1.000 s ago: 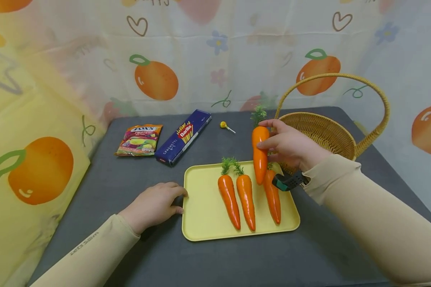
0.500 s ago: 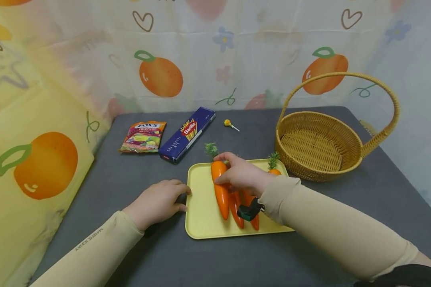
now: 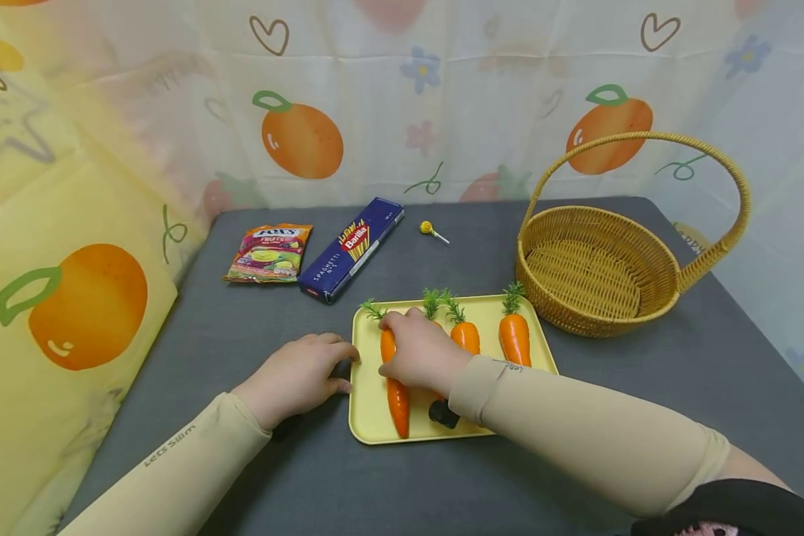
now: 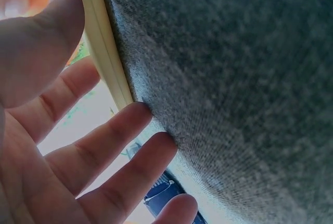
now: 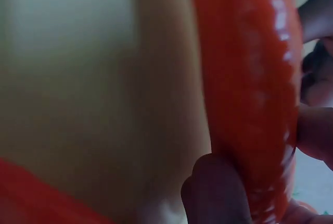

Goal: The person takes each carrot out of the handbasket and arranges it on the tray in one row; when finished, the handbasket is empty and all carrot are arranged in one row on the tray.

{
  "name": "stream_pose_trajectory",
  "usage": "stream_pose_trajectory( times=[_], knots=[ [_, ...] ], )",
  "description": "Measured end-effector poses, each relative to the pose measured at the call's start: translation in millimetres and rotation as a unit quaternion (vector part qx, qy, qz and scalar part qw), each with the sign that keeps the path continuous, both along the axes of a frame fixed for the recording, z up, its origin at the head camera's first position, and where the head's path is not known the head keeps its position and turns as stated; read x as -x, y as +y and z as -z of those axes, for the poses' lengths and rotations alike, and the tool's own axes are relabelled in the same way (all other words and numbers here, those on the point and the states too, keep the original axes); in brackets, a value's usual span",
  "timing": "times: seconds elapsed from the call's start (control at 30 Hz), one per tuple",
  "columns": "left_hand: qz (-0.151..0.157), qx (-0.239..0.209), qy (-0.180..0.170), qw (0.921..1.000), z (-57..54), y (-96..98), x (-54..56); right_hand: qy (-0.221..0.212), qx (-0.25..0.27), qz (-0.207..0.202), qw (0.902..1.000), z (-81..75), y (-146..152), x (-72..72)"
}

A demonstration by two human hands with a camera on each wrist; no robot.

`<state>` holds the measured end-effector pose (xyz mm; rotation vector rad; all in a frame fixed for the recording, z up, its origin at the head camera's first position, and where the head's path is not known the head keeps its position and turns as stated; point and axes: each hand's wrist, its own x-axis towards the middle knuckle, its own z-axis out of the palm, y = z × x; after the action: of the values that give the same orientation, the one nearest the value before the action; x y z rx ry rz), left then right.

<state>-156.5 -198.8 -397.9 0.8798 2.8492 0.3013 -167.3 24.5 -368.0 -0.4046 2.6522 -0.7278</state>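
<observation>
On the left part of the yellow tray [image 3: 367, 413] lies an orange carrot [image 3: 398, 409] with a green leafy top, pinched by my right hand [image 3: 423, 354]. The right wrist view shows a thumb and fingers on either side of this carrot [image 5: 250, 78]. Beside it, the hand and sleeve partly hide a middle pair of carrots; one carrot [image 3: 466, 337] shows its upper end. Another carrot [image 3: 514, 339] lies farther right on the tray. My left hand [image 3: 296, 378] touches the tray's left edge with thumb and fingertips, its fingers [image 4: 112, 138] fairly straight in the left wrist view.
A wicker basket [image 3: 592, 324] with a tall handle stands right of the tray. Behind are a bag of Fox's sweets [image 3: 269, 253], a blue Barilla spaghetti box [image 3: 352, 250] and a yellow lollipop [image 3: 426, 227]. Printed cloth walls enclose the grey table [image 3: 348, 491].
My right hand has carried the carrot from above the tray's right side to its left side and lowered it there. The left hand stays at the tray's edge.
</observation>
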Motion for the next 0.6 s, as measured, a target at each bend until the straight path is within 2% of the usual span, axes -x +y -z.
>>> stream_pose_trajectory(
  times=[0.3,0.6],
  knots=[
    [-0.001,-0.002,-0.001,1.0000,-0.4,-0.5,1.2,0.010,-0.026,-0.001,0.9996,7.4,-3.6,-0.4],
    [0.002,0.016,-0.015,0.9997,-0.4,-5.8,5.5,0.026,-0.033,-0.010,0.9991,0.0,1.3,0.3]
  ],
)
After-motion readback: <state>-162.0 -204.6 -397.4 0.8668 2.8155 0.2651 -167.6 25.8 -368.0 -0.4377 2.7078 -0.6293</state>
